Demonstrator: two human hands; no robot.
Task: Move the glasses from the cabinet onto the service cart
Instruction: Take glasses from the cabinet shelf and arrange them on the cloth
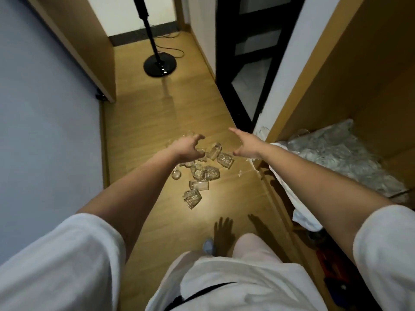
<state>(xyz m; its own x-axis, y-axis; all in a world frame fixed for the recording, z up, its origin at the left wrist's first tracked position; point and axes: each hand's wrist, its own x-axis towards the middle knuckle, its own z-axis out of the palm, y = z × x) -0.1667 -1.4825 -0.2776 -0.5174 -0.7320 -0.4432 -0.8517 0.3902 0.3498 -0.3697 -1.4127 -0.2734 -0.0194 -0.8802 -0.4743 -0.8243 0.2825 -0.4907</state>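
Several clear glasses (pixel 205 172) lie scattered on the wooden floor, most of them on their sides. My left hand (pixel 188 148) reaches out above the far end of the pile with its fingers loosely curled and nothing in them. My right hand (pixel 246 144) stretches forward over the floor beside the cabinet (pixel 336 70), fingers spread, holding nothing. Inside the open cabinet on the right lies a heap of clear crumpled plastic wrap (pixel 345 158). No service cart is in view.
A black stand with a round base (pixel 160 66) and a cable sits on the floor further ahead. A grey-blue wall (pixel 45 131) runs along the left. A white cloth (pixel 289 187) hangs over the cabinet's edge. My foot (pixel 208 245) is on the floor below.
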